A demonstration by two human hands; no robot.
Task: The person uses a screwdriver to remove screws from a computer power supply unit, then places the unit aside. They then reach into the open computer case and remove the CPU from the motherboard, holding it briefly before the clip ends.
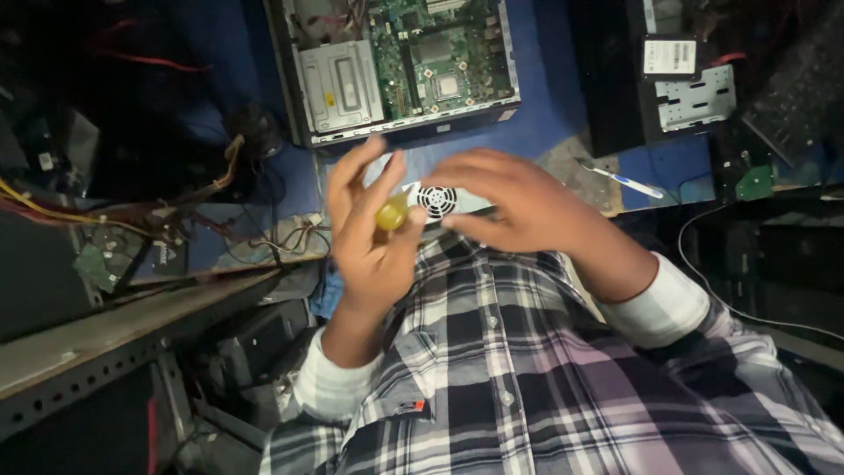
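Close to your chest, over the plaid shirt (527,378), both hands are raised. Your left hand (369,233) has its fingers (352,176) curled round a yellow screwdriver handle (392,213), palm toward you, thumb pressed on the handle's side; the shaft is hidden, so can't tell where the tip sits. Your right hand (519,207) is wrapped over a small silver metal unit with a round fan grille (437,200), fingers closed across its top and far side, grille end poking out toward the left hand. The handle sits just beside the grille end, touching or nearly so; can't tell which. Both white cuffs show below the wrists. Beyond the hands is the blue worktop (545,114). On it, straight ahead, is an open desktop computer case (396,66) with a green motherboard, a bare processor socket and a silver drive cage on its left side. To the right of the case is a black chassis (633,79) with a white label and a perforated silver bracket. A blue-and-white pen-like tool (626,181) lies near the worktop's front edge, right of your right hand. On the left, a tangle of yellow and red wires (132,220) runs across dark hardware, with a perforated metal rail (79,387) lower down.
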